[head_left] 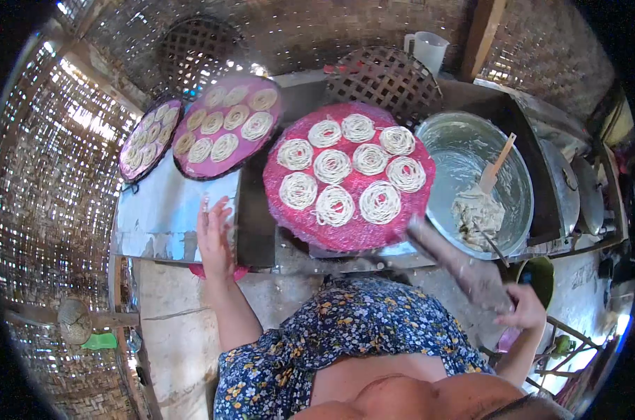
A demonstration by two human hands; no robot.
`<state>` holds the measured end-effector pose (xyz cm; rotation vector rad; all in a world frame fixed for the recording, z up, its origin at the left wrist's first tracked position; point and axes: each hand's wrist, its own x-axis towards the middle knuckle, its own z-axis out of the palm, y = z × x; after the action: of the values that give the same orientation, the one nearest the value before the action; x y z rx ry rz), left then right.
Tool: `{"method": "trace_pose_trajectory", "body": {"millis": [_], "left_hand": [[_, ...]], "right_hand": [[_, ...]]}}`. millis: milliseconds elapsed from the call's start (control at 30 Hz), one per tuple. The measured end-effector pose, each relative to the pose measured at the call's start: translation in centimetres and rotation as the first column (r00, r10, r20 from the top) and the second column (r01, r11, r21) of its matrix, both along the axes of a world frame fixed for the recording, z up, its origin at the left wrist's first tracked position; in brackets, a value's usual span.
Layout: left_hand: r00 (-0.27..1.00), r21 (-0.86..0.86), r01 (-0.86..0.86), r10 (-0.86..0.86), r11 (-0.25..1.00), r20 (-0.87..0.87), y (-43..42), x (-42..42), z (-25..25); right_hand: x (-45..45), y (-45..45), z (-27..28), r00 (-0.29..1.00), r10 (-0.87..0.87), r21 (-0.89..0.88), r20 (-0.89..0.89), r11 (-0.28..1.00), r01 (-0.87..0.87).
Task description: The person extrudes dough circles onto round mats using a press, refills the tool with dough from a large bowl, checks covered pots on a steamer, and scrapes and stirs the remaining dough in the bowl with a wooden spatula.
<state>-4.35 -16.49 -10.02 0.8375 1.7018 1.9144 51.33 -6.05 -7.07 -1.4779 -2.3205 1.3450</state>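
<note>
My left hand [215, 236] is raised in front of the blue-and-white surface, fingers apart and holding nothing. In my right hand [527, 306], at the lower right, is the end of a long grey-brown object [464, 273], smeared by motion; its kind does not show clearly. Its far end reaches the front right edge of a round pink-covered tray [419, 203]. Several pale coils of noodle-like strands [333, 166] lie on that tray. To its right stands a metal basin [436, 189] holding whitish dough or batter [477, 213] and a wooden-handled spatula [499, 164].
Two more round trays of coils, one larger [204, 124] and one smaller [126, 154], lean at the left. Openwork woven racks [384, 77] and a white jug [429, 50] stand behind. Round metal lids [587, 192] are at the right. Woven walls [44, 210] surround the workspace.
</note>
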Motion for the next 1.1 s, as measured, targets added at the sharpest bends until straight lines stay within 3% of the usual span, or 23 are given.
{"method": "trace_pose_trajectory", "body": {"millis": [67,133,200,267,300,400,467,567,633,700,833,933,967,1033,1100], "left_hand": [[0.995,-0.035,0.004,0.000,0.999,0.105,-0.8,-0.4,-0.3],[0.975,-0.001,0.181,-0.180,0.983,0.130,-1.3,-1.4,-1.8],[0.911,-0.083,0.397,-0.382,0.914,0.152,-1.4,-1.7,-3.5],[0.814,-0.053,0.562,-0.541,0.825,0.213,-0.7,0.6,-2.9],[0.763,-0.070,0.614,-0.568,0.786,0.310,-0.7,1.2,-3.4],[0.595,-0.136,0.753,-0.578,0.644,0.559,-0.7,2.4,-5.7],[0.548,-0.195,0.808,-0.590,0.556,0.593,-0.6,2.0,-8.9],[0.639,-0.245,0.733,-0.519,0.634,0.568,-1.2,2.7,-9.4],[0.635,-0.152,0.688,-0.487,0.709,0.600,-1.1,3.0,-10.6],[0.607,-0.051,0.629,-0.449,0.776,0.655,-0.6,3.0,-10.9],[0.578,0.158,0.553,-0.513,0.818,0.635,1.0,3.6,-10.7],[0.545,0.244,0.462,-0.490,0.853,0.680,1.4,4.2,-11.1],[0.527,0.268,0.428,-0.479,0.863,0.702,1.4,4.3,-11.5],[0.483,0.314,0.352,-0.459,0.882,0.746,1.5,4.4,-11.9],[0.564,0.270,0.362,-0.440,0.892,0.699,1.6,4.7,-12.0]], "right_hand": [[0.7,-2.9,-1.0,0.990,0.024,-0.051,0.137,0.999,-0.017],[-1.2,-5.1,-1.5,0.955,-0.003,-0.070,0.296,0.997,0.025],[-3.4,-6.2,-3.6,0.939,-0.006,-0.029,0.343,0.999,0.017],[-6.3,-6.4,-6.4,0.941,-0.051,0.084,0.335,0.996,0.025],[-8.0,-6.9,-8.1,0.948,-0.088,0.162,0.304,0.986,0.039],[-12.0,-6.5,-12.2,0.896,-0.032,0.246,0.444,0.965,-0.087],[-13.6,-5.6,-14.6,0.858,-0.017,0.285,0.513,0.946,-0.151],[-15.2,-4.3,-18.3,0.900,0.002,0.470,0.436,0.852,-0.230],[-15.5,-3.0,-21.0,0.900,-0.021,0.477,0.436,0.853,-0.211],[-16.2,-1.6,-22.1,0.891,-0.088,0.589,0.446,0.778,-0.218],[-17.1,0.8,-23.6,0.898,-0.225,0.689,0.379,0.716,-0.112],[-17.7,0.3,-22.0,0.933,-0.157,0.788,0.325,0.590,-0.175],[-17.9,-0.6,-20.4,0.973,-0.100,0.758,0.208,0.645,-0.096],[-17.8,-2.0,-19.7,0.997,-0.057,0.783,0.061,0.622,-0.012],[-17.4,-3.8,-19.4,0.997,-0.045,0.789,-0.056,0.611,0.072]]}}
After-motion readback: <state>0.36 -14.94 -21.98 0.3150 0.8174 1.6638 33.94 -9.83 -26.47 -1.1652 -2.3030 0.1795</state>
